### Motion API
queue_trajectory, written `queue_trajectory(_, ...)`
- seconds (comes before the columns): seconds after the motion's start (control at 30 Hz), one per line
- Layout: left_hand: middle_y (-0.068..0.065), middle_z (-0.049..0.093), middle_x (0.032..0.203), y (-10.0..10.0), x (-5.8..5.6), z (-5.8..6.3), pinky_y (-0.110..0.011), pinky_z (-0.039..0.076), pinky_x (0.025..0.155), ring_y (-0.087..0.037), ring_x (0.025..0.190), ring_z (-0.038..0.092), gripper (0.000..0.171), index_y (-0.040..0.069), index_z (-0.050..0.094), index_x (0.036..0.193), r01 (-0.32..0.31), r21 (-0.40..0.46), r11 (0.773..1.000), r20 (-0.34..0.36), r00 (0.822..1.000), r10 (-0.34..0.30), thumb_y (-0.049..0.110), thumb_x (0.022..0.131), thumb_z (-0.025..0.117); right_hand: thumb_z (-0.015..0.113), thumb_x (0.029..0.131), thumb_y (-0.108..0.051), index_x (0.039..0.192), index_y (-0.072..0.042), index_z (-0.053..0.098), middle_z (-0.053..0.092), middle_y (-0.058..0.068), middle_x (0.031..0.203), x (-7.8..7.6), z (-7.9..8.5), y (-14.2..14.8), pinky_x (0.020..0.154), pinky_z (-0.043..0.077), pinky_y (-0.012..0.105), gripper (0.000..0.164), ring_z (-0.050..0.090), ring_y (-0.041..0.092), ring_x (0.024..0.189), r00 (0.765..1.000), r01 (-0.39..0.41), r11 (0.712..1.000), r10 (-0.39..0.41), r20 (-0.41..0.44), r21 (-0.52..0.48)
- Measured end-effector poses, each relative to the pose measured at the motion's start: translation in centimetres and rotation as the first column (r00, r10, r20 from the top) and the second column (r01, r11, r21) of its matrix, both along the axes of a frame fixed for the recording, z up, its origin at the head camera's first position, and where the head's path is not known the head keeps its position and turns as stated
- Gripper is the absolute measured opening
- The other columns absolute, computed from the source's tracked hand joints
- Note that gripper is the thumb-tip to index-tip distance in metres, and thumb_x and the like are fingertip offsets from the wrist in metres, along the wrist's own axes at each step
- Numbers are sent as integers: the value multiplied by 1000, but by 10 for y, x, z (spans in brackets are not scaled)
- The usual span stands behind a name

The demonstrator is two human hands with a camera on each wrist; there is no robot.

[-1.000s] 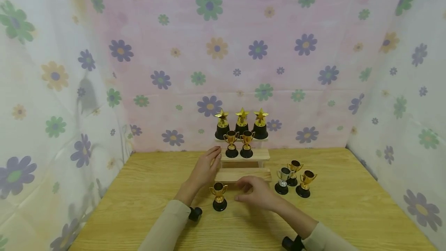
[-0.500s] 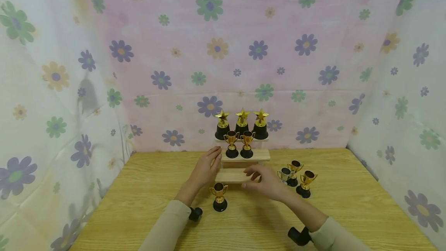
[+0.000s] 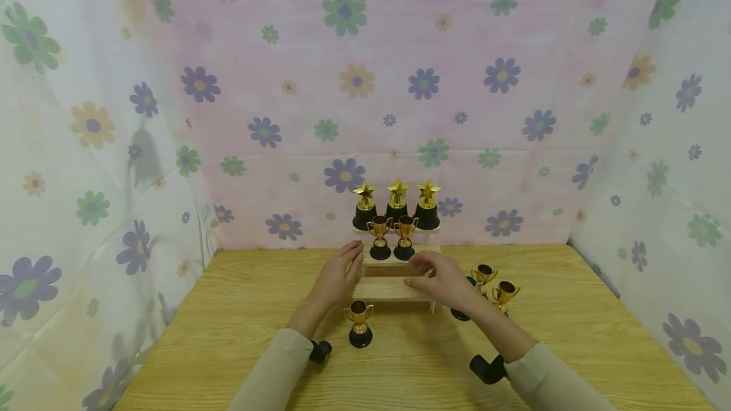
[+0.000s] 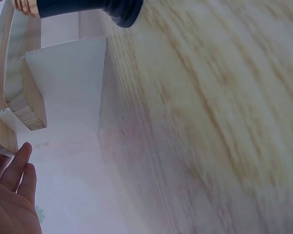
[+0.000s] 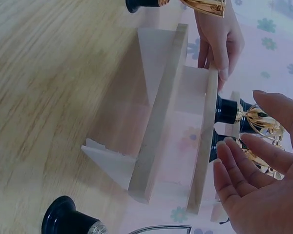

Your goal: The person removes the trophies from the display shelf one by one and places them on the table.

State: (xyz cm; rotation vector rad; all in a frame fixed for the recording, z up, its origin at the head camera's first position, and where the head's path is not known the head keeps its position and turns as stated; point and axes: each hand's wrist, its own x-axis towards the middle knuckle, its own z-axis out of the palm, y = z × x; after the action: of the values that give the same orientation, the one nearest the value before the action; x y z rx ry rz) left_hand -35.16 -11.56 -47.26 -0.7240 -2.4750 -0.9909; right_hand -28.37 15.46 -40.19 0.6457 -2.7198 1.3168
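Pale floral cloth (image 3: 137, 106) is hanging around a wooden table (image 3: 240, 316). We are resting our left hand (image 3: 335, 274), fingers extended and grasping nothing, against the left end of a wooden stepped stand (image 3: 391, 289). Just in front of the stand's left part, a lone gold cup (image 3: 360, 322) is standing upright on the table. Three star trophies (image 3: 397, 203) are lining the top step, while two gold cups (image 3: 404, 233) are standing side by side on the middle step. We are holding our right hand (image 3: 442, 278) just right of them, empty, thumb apart from loosely bent fingers; we are unable to tell whether it is touching the stand. Farther right, two other gold cups (image 3: 484, 273) and a black-based trophy (image 3: 460, 315) are standing close together, partly hidden by our right arm.
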Motion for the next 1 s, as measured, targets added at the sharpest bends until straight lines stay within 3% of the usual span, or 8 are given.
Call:
queue_trajectory(0.4, -19, 53, 149, -1, 0, -1, -48, 41, 116, -36, 140, 49, 44, -6, 58, 141, 2, 6, 1000, -7, 1000, -1, 24, 111, 49, 76, 93, -17, 135, 4, 61, 62, 24, 130, -20, 0, -5, 90, 57, 51, 50, 64, 38, 109, 994, 107, 993, -108, -15, -57)
queue_trajectory(0.63, -19, 54, 149, 0, 0, 1, -49, 41, 116, -36, 140, 49, 43, -5, 58, 141, 6, 0, 1000, -15, 1000, -6, 23, 111, 49, 76, 94, -18, 140, 3, 57, 60, 23, 135, -32, -1, -11, 95, 56, 54, 54, 62, 44, 116, 988, 150, 987, -152, -20, -64)
queue_trajectory(1.0, -19, 52, 150, 0, 0, 0, -48, 40, 117, -36, 140, 48, 43, -6, 57, 142, -2, -4, 1000, 1, 1000, 2, 23, 111, 49, 77, 93, -21, 138, 4, 58, 62, 22, 130, -42, -5, -20, 94, 55, 52, 55, 63, 37, 111, 980, 194, 979, -196, -27, -68)
